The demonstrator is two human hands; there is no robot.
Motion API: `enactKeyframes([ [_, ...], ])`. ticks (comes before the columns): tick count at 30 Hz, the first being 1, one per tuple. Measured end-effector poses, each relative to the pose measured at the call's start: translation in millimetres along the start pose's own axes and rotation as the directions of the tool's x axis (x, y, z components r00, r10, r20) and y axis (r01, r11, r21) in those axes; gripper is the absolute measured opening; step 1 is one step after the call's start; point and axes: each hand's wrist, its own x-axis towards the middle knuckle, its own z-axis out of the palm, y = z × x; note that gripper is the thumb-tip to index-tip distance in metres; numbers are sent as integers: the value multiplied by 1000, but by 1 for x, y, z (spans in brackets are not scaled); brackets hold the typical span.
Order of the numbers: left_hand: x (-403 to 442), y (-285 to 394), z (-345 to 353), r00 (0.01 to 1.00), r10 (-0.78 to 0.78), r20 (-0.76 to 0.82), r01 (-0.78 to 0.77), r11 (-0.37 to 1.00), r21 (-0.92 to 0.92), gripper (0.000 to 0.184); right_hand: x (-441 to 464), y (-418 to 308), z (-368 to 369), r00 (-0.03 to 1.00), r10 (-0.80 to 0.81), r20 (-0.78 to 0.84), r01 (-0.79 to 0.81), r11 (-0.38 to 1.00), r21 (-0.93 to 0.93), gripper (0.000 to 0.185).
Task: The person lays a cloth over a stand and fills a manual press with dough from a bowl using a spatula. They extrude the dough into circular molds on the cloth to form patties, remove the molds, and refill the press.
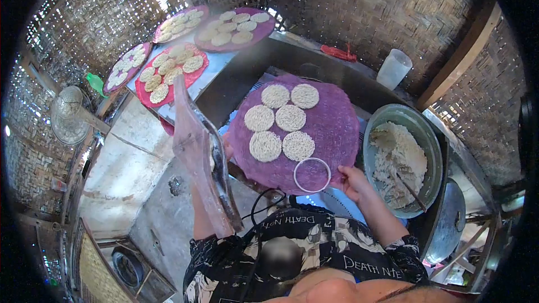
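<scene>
A round tray covered in purple cloth (331, 118) is in front of me, above a long trough. Six pale, round cakes of coiled strands (291, 118) lie on its left and middle. A thin white ring (313, 159) rests at its near edge. My right hand (352, 183) is closed on the tray's rim at the lower right, beside the ring. My left hand (227, 145) is at the tray's left rim, gripping it, mostly hidden behind a long wooden lever press (193, 134). The press stands in front of my left forearm.
To the right stands a large basin (369, 151) of pale dough (400, 160) with a stick (411, 191) in it. Several cake-covered trays, including a red one (159, 95), stand at the back left. A white plastic container (394, 68) is by the woven wall.
</scene>
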Motion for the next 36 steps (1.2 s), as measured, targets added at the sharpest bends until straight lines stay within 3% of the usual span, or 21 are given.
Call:
enactKeyframes([
  [4, -4, 1, 1, 1000, 2, 16, -2, 1000, 14, 52, -29, 7, 27, 972, 122, 199, -119, 993, -27, 35],
  [5, -5, 2, -1, 1000, 5, 12, -5, 1000, 17, 51, -36, 0, 32, 973, 160, 165, -137, 980, -141, 40],
  [10, -16, 10, -23, 999, 33, -42, -32, 999, 16, 50, -12, -45, 1, 978, -205, -35, 172, 895, -412, 56],
  [12, -19, 9, -31, 997, 35, -66, -34, 999, 15, 49, 9, -71, 3, 874, -468, -133, 279, 705, -652, 60],
  [14, -22, 8, -34, 996, 40, -82, -40, 999, 8, 49, 54, -92, -15, 712, -702, 3, 326, 326, -887, 60],
  [15, -23, 7, -36, 995, 42, -90, -42, 999, 6, 48, 72, -98, -14, 674, -739, 4, 301, 269, -915, 58],
  [17, -24, 8, -37, 994, 51, -97, -51, 999, 5, 48, 97, -110, -8, 589, -808, 21, 245, 154, -957, 55],
  [20, -26, 8, -38, 992, 60, -107, -59, 998, 5, 47, 112, -124, 9, 646, -763, 8, 192, 153, -969, 47],
  [23, -29, 7, -38, 990, 69, -125, -68, 998, 12, 46, 104, -126, 28, 511, -851, 120, 199, -18, -980, 33],
  [26, -31, 8, -39, 988, 74, -136, -71, 997, 23, 45, 112, -128, 29, 522, -841, 142, 236, -18, -971, 22],
  [29, -33, 5, -36, 988, 73, -137, -70, 997, 26, 44, 111, -123, 31, 443, -870, 217, 295, -87, -952, 17],
  [36, -26, 4, -32, 992, 60, -114, -57, 998, 32, 42, 111, -123, 40, 405, -876, 264, 225, -185, -957, 17],
])
